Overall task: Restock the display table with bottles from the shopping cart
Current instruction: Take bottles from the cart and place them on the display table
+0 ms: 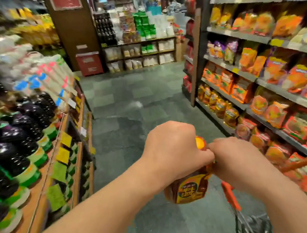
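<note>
Head view down a shop aisle. The left hand (174, 148) is curled over the neck of an amber bottle (189, 188), covering all of the cap but a yellow-orange edge (200, 142). The right hand (232, 156) meets it at the bottle's shoulder; its fingertips are hidden behind the left hand, so its hold cannot be told. The bottle hangs over the floor (131, 103), mid-aisle, its yellow label blurred and unreadable. The shopping cart (236, 203) is cut off at lower right: only an orange handle, partly behind the right forearm, and some wire show. At left, the wooden display table (45, 179) carries dark bottles with green bases, smeared by motion blur. At right, shelves (261, 80) hold orange packets, brands illegible.
</note>
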### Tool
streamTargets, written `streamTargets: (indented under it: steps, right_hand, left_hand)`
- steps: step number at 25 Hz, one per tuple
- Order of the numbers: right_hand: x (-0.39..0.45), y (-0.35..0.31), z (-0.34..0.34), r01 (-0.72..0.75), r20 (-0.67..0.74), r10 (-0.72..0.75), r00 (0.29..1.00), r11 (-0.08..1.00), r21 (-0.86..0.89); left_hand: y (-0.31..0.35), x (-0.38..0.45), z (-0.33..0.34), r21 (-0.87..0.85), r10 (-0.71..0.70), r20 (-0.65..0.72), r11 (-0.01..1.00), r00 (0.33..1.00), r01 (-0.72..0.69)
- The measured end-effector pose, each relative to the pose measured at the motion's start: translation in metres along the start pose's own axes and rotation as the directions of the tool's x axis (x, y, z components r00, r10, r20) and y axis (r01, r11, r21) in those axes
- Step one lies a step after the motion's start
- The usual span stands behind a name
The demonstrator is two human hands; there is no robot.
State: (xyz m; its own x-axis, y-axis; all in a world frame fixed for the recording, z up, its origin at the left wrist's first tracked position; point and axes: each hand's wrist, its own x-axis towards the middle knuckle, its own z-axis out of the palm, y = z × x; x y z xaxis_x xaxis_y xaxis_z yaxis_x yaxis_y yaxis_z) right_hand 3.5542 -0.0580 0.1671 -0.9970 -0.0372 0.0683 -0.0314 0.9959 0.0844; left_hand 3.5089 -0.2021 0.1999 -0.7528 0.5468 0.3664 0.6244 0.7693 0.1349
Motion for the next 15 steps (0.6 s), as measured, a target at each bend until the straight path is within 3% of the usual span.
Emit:
streamTargets:
  steps: [5,10,15]
  right_hand:
    - [0.031,-0.074,-0.020,0.384,-0.065,-0.384,0.921,0.923,-0.013]
    - [0.027,-0.169,-0.035,0.727,-0.164,-0.711,0.683,0.684,0.060]
    - [0.002,-0.266,-0.036,0.898,-0.250,-0.863,0.439,0.429,0.096]
  left_hand:
    - [-0.039,-0.065,-0.047,0.134,-0.348,-0.139,0.921,0.927,0.366]
    - [-0.060,-0.155,-0.091,0.226,-0.606,-0.274,0.714,0.747,0.662]
    - [-0.078,-0.240,-0.128,0.270,-0.755,-0.331,0.499,0.565,0.824]
